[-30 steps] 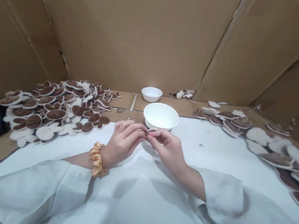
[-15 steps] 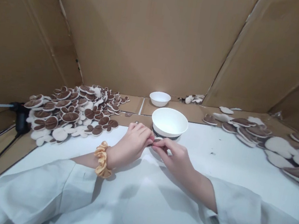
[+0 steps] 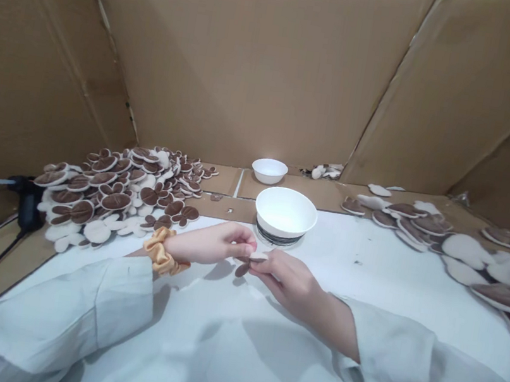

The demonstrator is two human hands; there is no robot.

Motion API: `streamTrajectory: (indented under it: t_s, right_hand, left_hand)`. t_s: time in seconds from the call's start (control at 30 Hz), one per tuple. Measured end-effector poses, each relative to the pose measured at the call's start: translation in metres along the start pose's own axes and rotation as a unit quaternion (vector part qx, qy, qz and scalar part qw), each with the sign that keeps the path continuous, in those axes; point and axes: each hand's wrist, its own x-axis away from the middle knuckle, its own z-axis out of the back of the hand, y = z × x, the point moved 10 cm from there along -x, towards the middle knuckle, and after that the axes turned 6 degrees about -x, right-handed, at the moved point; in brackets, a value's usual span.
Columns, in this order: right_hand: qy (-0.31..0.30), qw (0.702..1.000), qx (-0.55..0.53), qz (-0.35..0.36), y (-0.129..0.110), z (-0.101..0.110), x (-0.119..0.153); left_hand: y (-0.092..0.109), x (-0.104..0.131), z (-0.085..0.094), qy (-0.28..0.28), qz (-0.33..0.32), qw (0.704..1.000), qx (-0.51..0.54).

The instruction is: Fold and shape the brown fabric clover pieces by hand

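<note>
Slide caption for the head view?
Right hand holding a brown-and-white piece, left hand at its edge, before the nearer white bowl; heap of similar pieces at left.

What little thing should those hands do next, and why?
Perhaps steady the brown-and-white piece with the right hand: that hand pinches it, while the left hand is right by its upper edge, and whether that one grips it too isn't clear.

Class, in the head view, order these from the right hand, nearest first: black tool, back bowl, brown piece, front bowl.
From the right hand:
1. Brown piece, at its fingertips.
2. Front bowl, beyond the hand.
3. Back bowl, farther back.
4. Black tool, far left.
</note>
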Motion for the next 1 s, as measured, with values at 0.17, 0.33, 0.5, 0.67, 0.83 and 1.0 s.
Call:
streamTrajectory:
  t_s: [0.17,0.33,0.5,0.67,0.83,1.0]
  right_hand:
    - [0.030,0.999,-0.021,0.034,-0.007,0.006,0.004]
    - [0.103,0.995,-0.013,0.008,-0.003,0.019,0.004]
    - [0.189,0.981,-0.014,-0.051,0.006,0.034,0.004]
    - [0.253,0.964,-0.003,-0.084,0.018,0.047,0.006]
    - [0.304,0.946,0.031,-0.106,0.025,0.064,0.010]
    - [0.300,0.946,0.033,-0.114,0.026,0.070,0.012]
  left_hand:
    - [-0.007,-0.005,-0.015,-0.077,0.017,0.983,0.164]
    - [-0.010,-0.014,-0.020,-0.063,0.004,0.959,0.277]
    - [-0.011,-0.026,-0.013,-0.008,-0.034,0.942,0.333]
    - [-0.010,-0.042,-0.009,0.044,-0.055,0.923,0.378]
    - [-0.001,-0.053,-0.006,0.117,-0.081,0.918,0.370]
    - [0.006,-0.061,-0.010,0.137,-0.088,0.925,0.343]
